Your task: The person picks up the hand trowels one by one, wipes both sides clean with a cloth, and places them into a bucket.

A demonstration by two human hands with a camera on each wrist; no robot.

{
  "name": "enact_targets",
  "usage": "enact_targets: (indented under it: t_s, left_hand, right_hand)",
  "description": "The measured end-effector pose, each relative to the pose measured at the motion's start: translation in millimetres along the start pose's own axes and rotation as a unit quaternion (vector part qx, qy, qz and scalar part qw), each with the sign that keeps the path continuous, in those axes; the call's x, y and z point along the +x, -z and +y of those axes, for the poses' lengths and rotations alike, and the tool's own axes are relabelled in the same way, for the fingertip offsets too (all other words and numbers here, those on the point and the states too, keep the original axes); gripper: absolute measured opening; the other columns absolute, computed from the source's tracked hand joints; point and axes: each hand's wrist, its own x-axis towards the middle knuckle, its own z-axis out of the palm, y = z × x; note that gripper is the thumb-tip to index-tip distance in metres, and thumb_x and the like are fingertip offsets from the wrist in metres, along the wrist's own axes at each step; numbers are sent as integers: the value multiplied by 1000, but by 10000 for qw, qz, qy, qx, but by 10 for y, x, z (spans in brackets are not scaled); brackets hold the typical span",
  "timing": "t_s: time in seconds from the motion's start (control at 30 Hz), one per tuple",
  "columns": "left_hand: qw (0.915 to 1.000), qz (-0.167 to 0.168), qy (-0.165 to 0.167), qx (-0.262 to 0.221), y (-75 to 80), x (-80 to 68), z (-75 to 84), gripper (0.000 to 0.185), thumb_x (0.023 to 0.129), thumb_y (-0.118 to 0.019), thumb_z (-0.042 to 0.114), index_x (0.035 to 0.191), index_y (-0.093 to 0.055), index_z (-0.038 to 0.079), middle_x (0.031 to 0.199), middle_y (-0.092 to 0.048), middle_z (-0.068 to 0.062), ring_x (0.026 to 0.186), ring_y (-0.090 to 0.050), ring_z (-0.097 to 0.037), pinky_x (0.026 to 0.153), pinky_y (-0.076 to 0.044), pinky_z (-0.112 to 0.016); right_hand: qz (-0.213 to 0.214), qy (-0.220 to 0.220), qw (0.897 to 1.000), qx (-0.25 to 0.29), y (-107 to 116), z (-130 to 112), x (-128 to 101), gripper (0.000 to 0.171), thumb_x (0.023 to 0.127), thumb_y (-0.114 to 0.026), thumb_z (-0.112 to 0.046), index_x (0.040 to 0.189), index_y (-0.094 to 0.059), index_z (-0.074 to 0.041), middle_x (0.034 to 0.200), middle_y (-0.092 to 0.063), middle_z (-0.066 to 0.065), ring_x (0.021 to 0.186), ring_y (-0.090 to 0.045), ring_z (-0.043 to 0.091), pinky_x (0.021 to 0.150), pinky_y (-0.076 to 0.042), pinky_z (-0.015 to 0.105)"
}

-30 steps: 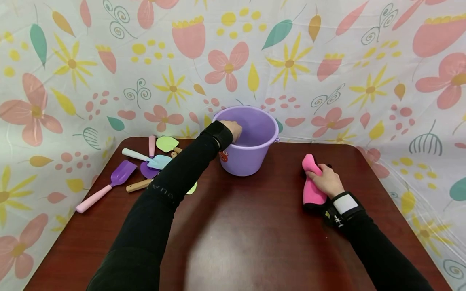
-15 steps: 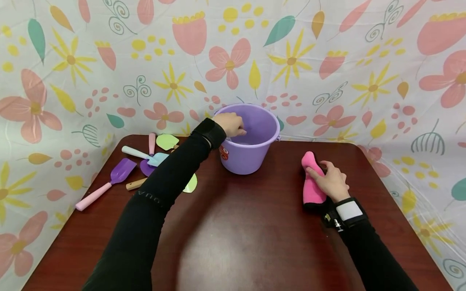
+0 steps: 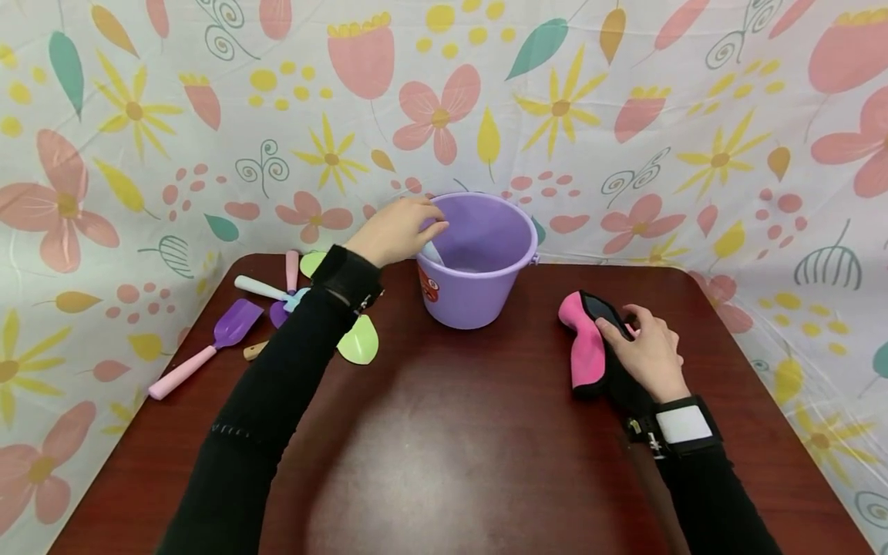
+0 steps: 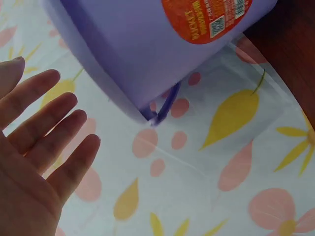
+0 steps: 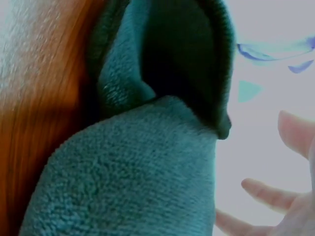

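Note:
My left hand (image 3: 398, 231) hovers at the left rim of a purple bucket (image 3: 472, 297), its fingers loose and holding nothing. The left wrist view shows the palm (image 4: 24, 187) and spread fingers apart from the bucket wall. A pale, narrow piece (image 3: 432, 253) leans inside the bucket below these fingertips. On the right of the table, my right hand (image 3: 648, 351) is beside a folded pink-and-black fabric piece (image 3: 588, 347), thumb over its dark side. In the right wrist view, that fuzzy fabric (image 5: 133, 172) looks greenish, and the fingers (image 5: 268, 194) are spread next to it.
Left of the bucket lie a purple scoop (image 3: 236, 322) with a pink handle, a white-handled trowel (image 3: 260, 287) and a light green blade (image 3: 359, 341); my left sleeve covers part of this pile. A flowered curtain (image 3: 555, 154) hangs behind the brown table (image 3: 444, 432).
My left hand has come up out of the bucket and moved left, its fingers loosening. The right hand has shifted slightly right, and the fabric piece has turned to show more of its black side.

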Motion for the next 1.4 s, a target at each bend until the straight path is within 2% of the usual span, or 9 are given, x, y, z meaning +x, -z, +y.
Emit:
enact_targets:
  t_s: [0.07,0.17,0.37,0.5,0.67,0.9,1.03,1.2,1.4]
  left_hand:
    - [9996,220,62,-163,6,-124,-18,32,102,-54,29,119,-69,7,122,-63,-8,127,-49,-25,106,-34,-36]
    - [9975,524,161,-442,-7,-325,-47,31,102,-54,27,118,-68,5,121,-62,-9,122,-51,-24,104,-36,-36]
    - [9919,909,359,-817,-75,-709,-144,29,102,-55,24,118,-68,3,119,-60,-9,113,-53,-23,97,-40,-36]
    - [9892,933,732,-864,-143,-967,-252,32,102,-54,29,121,-67,7,126,-58,-8,117,-53,-23,99,-40,-39]
    - [9872,721,1122,-871,-236,-1222,-409,31,102,-54,29,121,-68,8,127,-58,-8,109,-60,-22,97,-42,-40]
    - [9890,41,1402,-466,-437,-1415,-701,24,103,-53,23,113,-72,12,120,-62,-9,115,-53,-25,95,-43,-43]
    - [9905,-315,1311,-285,-586,-1478,-877,18,99,-59,17,109,-72,8,115,-63,-10,106,-58,-25,88,-46,-42]
    - [9946,-368,960,-133,-751,-1519,-1104,15,93,-65,1,104,-73,5,107,-65,-10,99,-60,-24,84,-48,-40]
    - [9964,-346,754,192,-844,-1526,-1239,24,87,-65,-10,104,-72,5,106,-64,-12,97,-61,-28,80,-49,-41]
  right_hand:
    - [41,-1,10000,-3,7,-17,-26,71,95,-55,-54,140,-41,-1,129,-45,33,120,-27,57,74,-26,72]
    - [86,-11,10000,-3,15,-39,-56,71,95,-55,-54,141,-41,-1,130,-45,32,121,-26,56,74,-26,73]
    - [13,-109,9999,-77,23,-63,-72,74,94,-55,-56,143,-40,-2,133,-43,32,122,-26,55,73,-27,75]
    - [-254,-186,9993,-223,4,-64,-32,79,94,-53,-59,146,-36,-1,137,-37,36,121,-25,57,71,-28,78]
    - [-737,-215,9956,-535,-35,-34,69,87,92,-52,-62,148,-29,0,139,-28,41,119,-25,62,70,-30,80]
    - [-1502,-463,9838,-860,-87,34,199,101,87,-54,-68,151,-18,1,139,-16,46,120,-19,66,70,-25,84]
    - [-1810,-567,9760,-1067,-103,71,255,106,85,-56,-70,151,-16,1,138,-15,46,119,-20,66,74,-27,83]
    - [-2035,-533,9695,-1261,-142,114,326,106,85,-57,-69,151,-15,1,137,-17,46,119,-22,66,78,-31,80]
    - [-2151,-469,9658,-1370,-176,127,430,103,85,-61,-63,150,-16,3,135,-17,48,118,-22,67,80,-32,79]
